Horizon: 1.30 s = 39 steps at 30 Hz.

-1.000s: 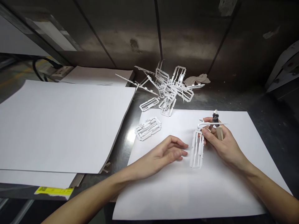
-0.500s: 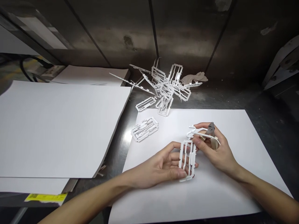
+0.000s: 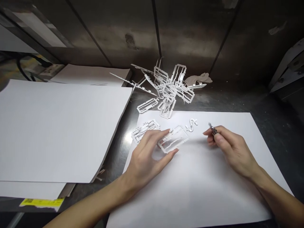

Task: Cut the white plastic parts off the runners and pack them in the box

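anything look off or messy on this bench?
Yes: white plastic frames lie in a loose tangle at the back, off the paper sheet, some propped on edge. A small hooked piece lies alone between the left hand and right hand.

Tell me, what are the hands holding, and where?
The left hand grips a white plastic frame by its near end. The right hand holds cutters by the handles; only the tip shows.
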Each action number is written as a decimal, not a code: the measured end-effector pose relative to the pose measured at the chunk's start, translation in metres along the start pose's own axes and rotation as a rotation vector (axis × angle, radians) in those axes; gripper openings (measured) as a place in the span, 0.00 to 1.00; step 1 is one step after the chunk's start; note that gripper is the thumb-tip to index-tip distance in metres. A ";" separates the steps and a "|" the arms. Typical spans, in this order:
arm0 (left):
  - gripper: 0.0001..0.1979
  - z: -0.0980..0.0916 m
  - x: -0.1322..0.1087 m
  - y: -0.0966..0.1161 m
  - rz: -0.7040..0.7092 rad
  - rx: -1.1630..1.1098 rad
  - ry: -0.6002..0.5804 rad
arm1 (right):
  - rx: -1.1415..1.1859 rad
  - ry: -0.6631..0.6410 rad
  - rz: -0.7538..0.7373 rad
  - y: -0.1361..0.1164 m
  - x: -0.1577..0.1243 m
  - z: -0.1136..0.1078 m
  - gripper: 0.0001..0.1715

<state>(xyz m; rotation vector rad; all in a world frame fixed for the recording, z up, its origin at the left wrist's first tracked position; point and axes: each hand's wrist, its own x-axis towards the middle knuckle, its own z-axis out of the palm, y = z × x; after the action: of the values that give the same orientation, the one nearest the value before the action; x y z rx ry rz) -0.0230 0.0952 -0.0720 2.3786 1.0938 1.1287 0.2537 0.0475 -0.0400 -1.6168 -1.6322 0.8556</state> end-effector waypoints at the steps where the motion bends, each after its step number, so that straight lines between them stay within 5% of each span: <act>1: 0.25 0.000 0.000 0.002 0.011 0.004 0.015 | -0.040 -0.045 -0.028 -0.003 -0.001 0.002 0.18; 7: 0.25 -0.001 0.002 0.007 0.094 0.035 0.076 | -0.157 -0.189 -0.042 -0.018 -0.008 0.015 0.17; 23: 0.25 0.002 -0.003 0.008 0.151 0.052 0.020 | -0.146 -0.242 0.065 -0.018 -0.010 0.016 0.20; 39: 0.25 0.011 -0.008 0.005 0.114 -0.030 -0.073 | -0.287 -0.277 -0.003 -0.010 -0.007 0.017 0.22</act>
<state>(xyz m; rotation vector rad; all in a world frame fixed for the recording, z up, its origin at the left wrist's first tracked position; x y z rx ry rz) -0.0157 0.0864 -0.0804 2.4653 0.9221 1.0769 0.2342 0.0404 -0.0415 -1.7465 -2.0266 0.9084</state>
